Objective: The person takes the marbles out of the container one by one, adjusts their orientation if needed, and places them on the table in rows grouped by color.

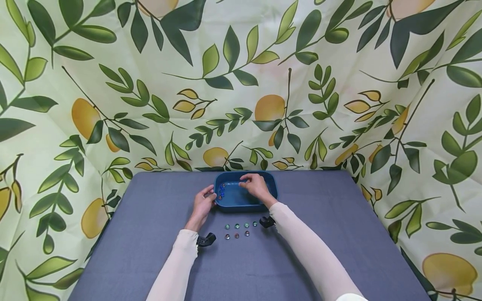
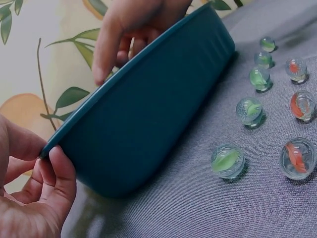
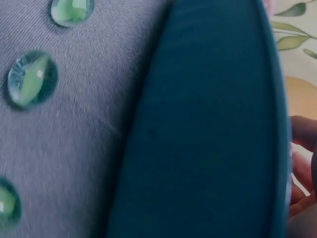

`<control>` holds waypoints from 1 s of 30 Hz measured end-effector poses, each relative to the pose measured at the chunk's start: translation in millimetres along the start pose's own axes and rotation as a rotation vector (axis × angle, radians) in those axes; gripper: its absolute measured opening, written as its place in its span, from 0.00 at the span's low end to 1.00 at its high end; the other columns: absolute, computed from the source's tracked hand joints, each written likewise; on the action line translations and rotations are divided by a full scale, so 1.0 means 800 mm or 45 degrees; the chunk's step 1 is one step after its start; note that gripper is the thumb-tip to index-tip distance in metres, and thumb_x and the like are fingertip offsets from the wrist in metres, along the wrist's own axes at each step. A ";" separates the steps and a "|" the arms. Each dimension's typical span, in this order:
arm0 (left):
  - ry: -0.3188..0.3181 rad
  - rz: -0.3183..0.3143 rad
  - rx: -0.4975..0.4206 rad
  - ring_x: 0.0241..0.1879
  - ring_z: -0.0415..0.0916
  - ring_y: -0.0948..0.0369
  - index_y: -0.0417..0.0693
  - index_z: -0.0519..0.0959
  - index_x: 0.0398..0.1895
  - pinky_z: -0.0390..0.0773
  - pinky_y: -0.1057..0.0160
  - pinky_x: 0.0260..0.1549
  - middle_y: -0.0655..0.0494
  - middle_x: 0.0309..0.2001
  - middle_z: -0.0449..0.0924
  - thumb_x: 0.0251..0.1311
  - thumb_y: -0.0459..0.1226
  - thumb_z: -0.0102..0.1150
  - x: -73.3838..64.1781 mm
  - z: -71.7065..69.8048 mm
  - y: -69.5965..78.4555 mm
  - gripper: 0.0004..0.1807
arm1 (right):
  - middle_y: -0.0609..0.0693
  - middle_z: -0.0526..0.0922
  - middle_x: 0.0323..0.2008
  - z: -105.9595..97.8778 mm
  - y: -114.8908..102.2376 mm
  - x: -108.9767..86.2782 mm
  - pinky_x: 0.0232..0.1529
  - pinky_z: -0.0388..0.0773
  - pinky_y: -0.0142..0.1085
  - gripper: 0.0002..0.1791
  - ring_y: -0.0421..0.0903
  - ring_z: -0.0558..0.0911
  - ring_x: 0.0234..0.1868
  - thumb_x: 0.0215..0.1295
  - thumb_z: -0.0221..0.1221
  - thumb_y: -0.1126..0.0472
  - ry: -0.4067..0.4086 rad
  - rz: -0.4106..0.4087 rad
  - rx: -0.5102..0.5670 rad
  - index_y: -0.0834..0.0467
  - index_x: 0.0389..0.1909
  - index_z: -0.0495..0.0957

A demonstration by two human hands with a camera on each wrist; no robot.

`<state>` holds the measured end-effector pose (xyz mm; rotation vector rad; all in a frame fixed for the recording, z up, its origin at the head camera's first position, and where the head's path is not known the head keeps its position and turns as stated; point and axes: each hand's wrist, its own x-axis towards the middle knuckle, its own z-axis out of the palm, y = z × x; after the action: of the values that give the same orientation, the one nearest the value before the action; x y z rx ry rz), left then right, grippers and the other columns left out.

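Observation:
A blue rectangular tray (image 1: pixel 233 208) stands on the table, with several blue and orange-brown marbles (image 1: pixel 222 190) along its left end inside. My left hand (image 1: pixel 203 205) pinches the tray's left rim, thumb on one side and fingers on the other, as the left wrist view shows (image 2: pixel 39 193). Over the tray's inside, my right hand (image 1: pixel 256 186) hangs with bent fingers, thumb and forefinger apart, and no marble shows between them. The tray's wall (image 3: pixel 208 124) hides part of that hand in the right wrist view.
In front of the tray lies a row of clear marbles with green swirls (image 1: pixel 237 225). Nearer to me is a shorter row with orange-red swirls (image 1: pixel 237 235). A grey cloth covers the table (image 1: pixel 150 225); a leaf-patterned curtain (image 1: pixel 241 104) hangs behind and at both sides.

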<state>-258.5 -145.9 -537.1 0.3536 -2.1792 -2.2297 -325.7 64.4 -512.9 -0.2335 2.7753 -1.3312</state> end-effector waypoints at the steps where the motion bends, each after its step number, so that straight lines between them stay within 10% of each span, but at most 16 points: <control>1: 0.001 0.003 -0.005 0.36 0.72 0.59 0.39 0.69 0.67 0.75 0.71 0.29 0.45 0.53 0.68 0.66 0.28 0.52 0.000 0.000 0.000 0.25 | 0.45 0.77 0.21 0.004 0.000 0.002 0.24 0.67 0.33 0.13 0.42 0.71 0.21 0.61 0.66 0.55 -0.010 0.000 -0.005 0.54 0.46 0.85; 24: 0.018 0.002 -0.019 0.31 0.70 0.62 0.39 0.71 0.66 0.75 0.70 0.27 0.44 0.53 0.69 0.66 0.27 0.52 0.003 -0.001 -0.002 0.24 | 0.48 0.81 0.24 0.053 -0.019 0.028 0.31 0.69 0.32 0.12 0.43 0.75 0.27 0.62 0.66 0.55 -0.123 0.020 -0.122 0.53 0.45 0.86; 30: 0.014 0.018 -0.029 0.31 0.70 0.62 0.38 0.71 0.66 0.75 0.70 0.26 0.43 0.52 0.69 0.65 0.27 0.52 0.003 0.000 -0.003 0.24 | 0.51 0.87 0.45 0.063 -0.022 0.032 0.45 0.76 0.37 0.12 0.47 0.81 0.40 0.63 0.65 0.56 -0.097 0.018 -0.186 0.52 0.46 0.87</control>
<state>-260.7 -146.4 -539.5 0.3482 -2.1420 -2.2382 -342.9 10.6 -530.6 -0.2652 2.8065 -1.0934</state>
